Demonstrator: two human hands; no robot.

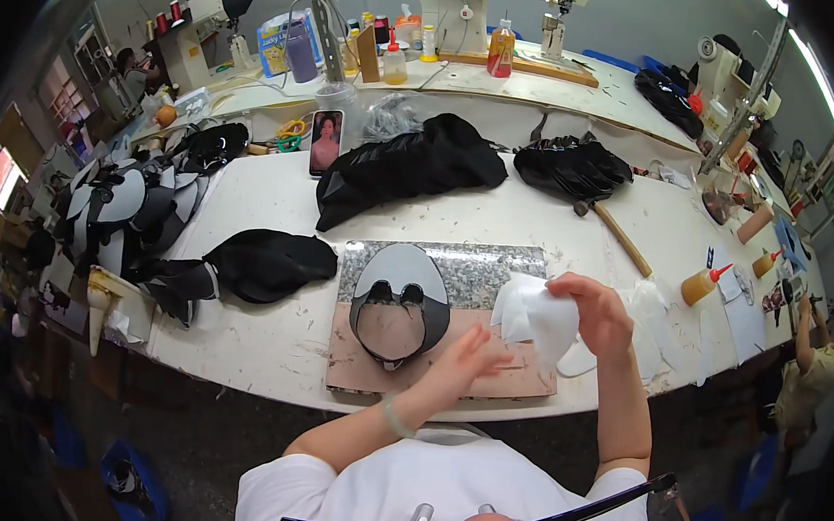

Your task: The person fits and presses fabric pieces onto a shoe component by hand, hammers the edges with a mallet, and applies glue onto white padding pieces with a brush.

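Observation:
My right hand [600, 315] pinches a thin white curved piece [554, 319] between thumb and fingers, above the right side of the work board. My left hand [473, 355], slightly smeared by motion, stretches its fingers toward that piece without touching it and holds nothing. Left of it, a grey and black shoe upper [405, 267] lies flat, its rounded grey end pointing away from me and two cut-outs in the middle. Under it is the board [348, 366], speckled grey at the far part and brownish pink nearer me. More white pieces [650, 327] lie right of my right hand.
Black material piles [413, 170] stand behind the board, with a phone [326, 143] propped beside them. A wooden-handled hammer [619, 237] lies at the right, near a red-tipped glue bottle [702, 284]. Grey and black cut pieces [120, 195] heap at the left. Sewing machines [451, 19] stand beyond.

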